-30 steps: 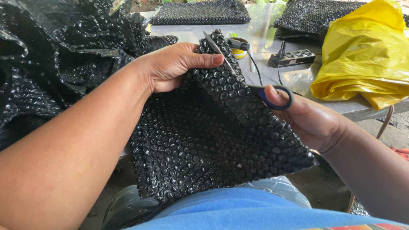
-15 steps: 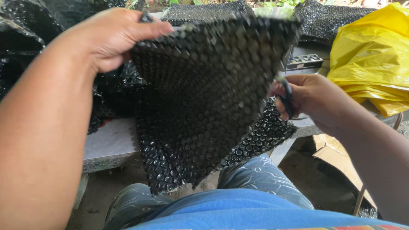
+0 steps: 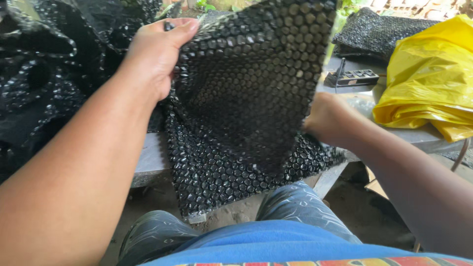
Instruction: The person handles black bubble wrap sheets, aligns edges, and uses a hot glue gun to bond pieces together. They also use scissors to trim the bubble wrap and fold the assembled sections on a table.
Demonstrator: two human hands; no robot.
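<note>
A sheet of black bubble wrap (image 3: 246, 98) is held up in front of me, its lower part draping over the table's front edge. My left hand (image 3: 155, 54) grips its upper left corner, thumb on the near side. At the sheet's right edge is my right hand (image 3: 327, 120), whose fingers are hidden behind the wrap. The blue-handled scissors it held a moment ago are out of sight behind the sheet.
A heap of black bubble wrap (image 3: 44, 74) fills the left. On the grey table (image 3: 148, 157) lie a yellow plastic bag (image 3: 428, 83), a small black power strip (image 3: 352, 77) and a folded black stack (image 3: 374, 32) behind it. My knees (image 3: 295, 207) are below.
The sheet has been lifted from my lap and turned upright. My left hand rose with its corner, and my right hand with the scissors slid behind the right edge.
</note>
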